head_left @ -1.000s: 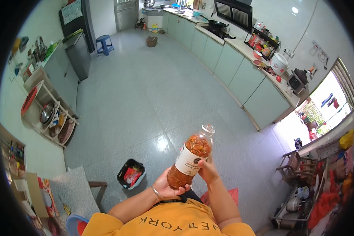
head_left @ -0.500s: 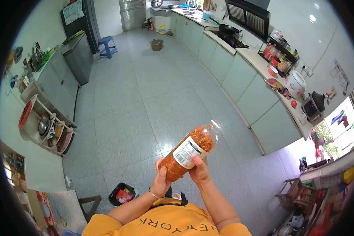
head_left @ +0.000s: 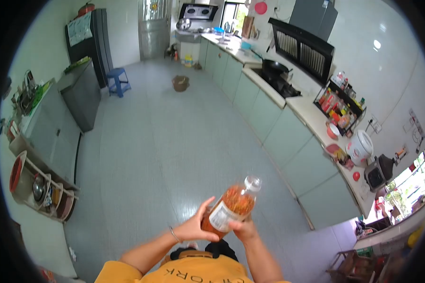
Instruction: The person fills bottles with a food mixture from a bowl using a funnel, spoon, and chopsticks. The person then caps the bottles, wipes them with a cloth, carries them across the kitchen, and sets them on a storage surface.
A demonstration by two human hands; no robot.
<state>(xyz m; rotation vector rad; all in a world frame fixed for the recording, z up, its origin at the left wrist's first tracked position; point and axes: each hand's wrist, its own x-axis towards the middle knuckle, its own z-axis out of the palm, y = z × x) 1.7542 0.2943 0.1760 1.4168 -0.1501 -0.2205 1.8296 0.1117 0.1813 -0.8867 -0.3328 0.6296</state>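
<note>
A clear bottle of red chopped chilli sauce is held in front of my body, tilted with its neck up and to the right. It has a pale cap and a white label; the print is too blurred to read. My left hand, with a bracelet at the wrist, wraps the bottle's lower left side, thumb beneath and fingers above. My right hand grips the lower right side, its thumb lying across the label's edge. Its other fingers are hidden behind the bottle.
A counter runs along the right, bearing a wok, a spice rack and a rice cooker. A blue stool and brown bucket stand on the floor. Shelves stand left.
My view has tilted up, showing more of the far wall. The bottle now leans with its neck nearer upright, and my left fingers have spread along its side. Both hands keep hold.
</note>
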